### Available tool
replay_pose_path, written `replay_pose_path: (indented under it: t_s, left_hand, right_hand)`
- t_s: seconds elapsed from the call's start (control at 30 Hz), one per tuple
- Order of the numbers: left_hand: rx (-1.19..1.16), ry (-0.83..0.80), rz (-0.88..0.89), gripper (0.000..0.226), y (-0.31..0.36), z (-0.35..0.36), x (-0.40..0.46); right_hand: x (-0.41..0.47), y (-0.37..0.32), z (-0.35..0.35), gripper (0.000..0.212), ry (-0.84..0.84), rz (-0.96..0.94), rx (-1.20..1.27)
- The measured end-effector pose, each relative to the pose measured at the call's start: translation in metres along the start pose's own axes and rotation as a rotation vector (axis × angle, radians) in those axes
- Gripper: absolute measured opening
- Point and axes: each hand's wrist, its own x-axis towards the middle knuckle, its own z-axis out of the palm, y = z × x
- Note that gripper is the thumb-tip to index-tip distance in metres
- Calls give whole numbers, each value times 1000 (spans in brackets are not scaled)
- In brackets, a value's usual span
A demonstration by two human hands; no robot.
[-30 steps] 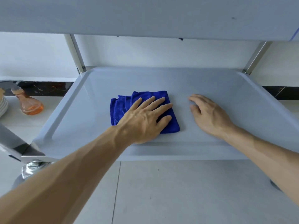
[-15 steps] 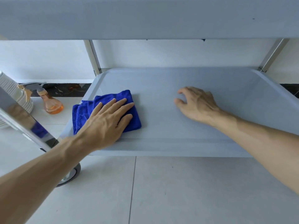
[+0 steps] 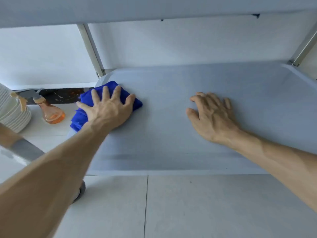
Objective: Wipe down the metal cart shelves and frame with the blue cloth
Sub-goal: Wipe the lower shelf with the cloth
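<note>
Blue cloth [image 3: 109,100], folded into a thick pad, lies at the far left corner of the metal cart's lower shelf [image 3: 171,134], with its left edge spilling over the shelf's raised lip. The left hand [image 3: 108,109] presses flat on top of it, fingers spread wide and straight, holding nothing beyond the pad it pushes. The right hand [image 3: 212,115] rests on the bare shelf to the right, well apart from the cloth, fingers loosely bent and empty, seemingly bracing the cart.

The risk I see is at that lip: since part of the cloth overhangs the edge, a further push leftward could slide it off the shelf and onto the floor. The cart stands on a caster [image 3: 80,191], so a hard stroke might also roll it if the bracing hand eases. The upright post [image 3: 91,50] at the corner sits just beyond the fingertips and could catch them on a forward sweep.

The shelf is a pale grey tray with rounded, upturned edges, under an upper shelf [image 3: 154,9] that fills the top of the view. Beyond the cart to the left stand an orange spray bottle [image 3: 49,110] and a stack of white plates [image 3: 12,112] on a white surface. The floor [image 3: 188,206] is light tile, the wall behind white.
</note>
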Motion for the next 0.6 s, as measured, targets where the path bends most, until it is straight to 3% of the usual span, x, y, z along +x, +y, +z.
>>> replay_pose_path:
  t_s: [0.2, 0.37, 0.5, 0.6]
  left_hand:
    - [-35, -24, 356, 63, 88, 12, -27]
    - [-70, -10, 540, 67, 42, 10, -61]
    - [-38, 2, 308, 70, -22, -6, -27]
    - [-26, -3, 95, 62, -34, -8, 11]
  right_hand:
    - [-1, 2, -1, 47, 15, -19, 5]
    - [-1, 4, -3, 54, 6, -17, 19]
    - [0, 1, 0, 56, 11, -22, 32]
    - [1, 1, 3, 55, 16, -16, 28]
